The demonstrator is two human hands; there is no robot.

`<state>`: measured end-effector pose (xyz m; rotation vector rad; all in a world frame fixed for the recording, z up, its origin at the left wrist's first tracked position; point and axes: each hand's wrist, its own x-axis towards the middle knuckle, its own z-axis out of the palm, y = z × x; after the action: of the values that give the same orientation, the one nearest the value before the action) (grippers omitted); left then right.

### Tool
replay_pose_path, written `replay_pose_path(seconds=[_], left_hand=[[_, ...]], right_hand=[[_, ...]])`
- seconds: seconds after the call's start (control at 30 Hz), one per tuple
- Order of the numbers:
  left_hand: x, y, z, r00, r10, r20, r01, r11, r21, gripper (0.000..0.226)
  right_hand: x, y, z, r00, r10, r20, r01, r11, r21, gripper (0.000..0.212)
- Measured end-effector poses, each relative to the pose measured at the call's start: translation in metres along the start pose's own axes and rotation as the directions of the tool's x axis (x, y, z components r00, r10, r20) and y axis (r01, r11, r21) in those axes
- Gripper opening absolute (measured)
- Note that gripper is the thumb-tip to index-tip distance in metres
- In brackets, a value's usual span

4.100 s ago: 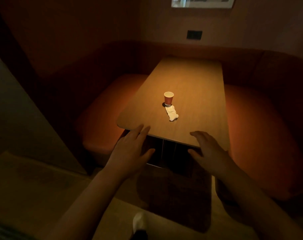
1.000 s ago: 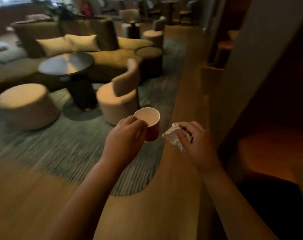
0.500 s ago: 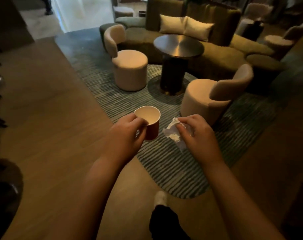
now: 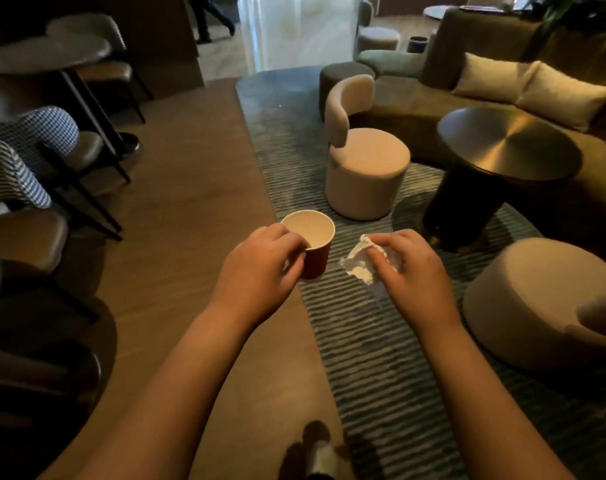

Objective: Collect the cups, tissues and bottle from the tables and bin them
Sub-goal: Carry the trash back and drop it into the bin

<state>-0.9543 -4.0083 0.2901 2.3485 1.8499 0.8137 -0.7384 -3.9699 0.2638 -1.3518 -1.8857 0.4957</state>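
My left hand [image 4: 260, 271] grips a red paper cup [image 4: 313, 247] by its rim and side; the cup is upright and its pale inside looks empty. My right hand [image 4: 415, 271] pinches a crumpled white tissue [image 4: 358, 263] just right of the cup. Both are held at about chest height over the edge where the wooden floor meets the striped rug. No bin and no bottle are in view.
A round dark side table [image 4: 509, 147] stands right, with beige stools [image 4: 367, 171] [image 4: 543, 299] and a sofa [image 4: 502, 84] around it. Dark chairs [image 4: 52, 147] and a table [image 4: 48, 53] line the left. A wooden floor strip [image 4: 190, 168] runs ahead; a person's legs [image 4: 213, 15] show far off.
The cup and tissue were on the booth table; now my hands carry them. The view has swung left across the lounge, and the furniture has shifted right.
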Motion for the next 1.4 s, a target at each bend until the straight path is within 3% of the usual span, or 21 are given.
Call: replay_pose_path(seconds=[0.33, 0.63, 0.9, 1.1, 1.4], left_hand=[[0.13, -0.122, 0.021, 0.989, -0.127, -0.071, 0.131, 0.99, 0.061, 0.013], [0.308, -0.285, 0.046, 0.976, -0.194, -0.102, 0.199, 0.979, 0.043, 0.012], [0.503, -0.392, 0.041, 0.983, -0.11, -0.148, 0.117, 0.992, 0.037, 0.013], [0.641, -0.459, 0.077, 0.989, -0.058, -0.139, 0.063, 0.997, 0.032, 0.013], [0.868, -0.554, 0.131, 0.993, -0.093, -0.078, 0.093, 0.996, -0.002, 0.014]], right_hand=[[0.186, 0.018, 0.095, 0.991, -0.083, 0.101, 0.078, 0.995, 0.055, 0.021], [0.407, 0.04, 0.199, 0.988, -0.068, 0.135, 0.062, 0.997, 0.054, 0.023], [0.608, 0.049, 0.242, 0.996, -0.092, 0.008, 0.092, 0.996, 0.021, 0.022], [0.746, 0.097, 0.278, 0.994, -0.099, -0.051, 0.101, 0.994, 0.047, 0.02], [0.987, 0.174, 0.34, 0.996, -0.086, 0.008, 0.083, 0.983, 0.164, 0.016]])
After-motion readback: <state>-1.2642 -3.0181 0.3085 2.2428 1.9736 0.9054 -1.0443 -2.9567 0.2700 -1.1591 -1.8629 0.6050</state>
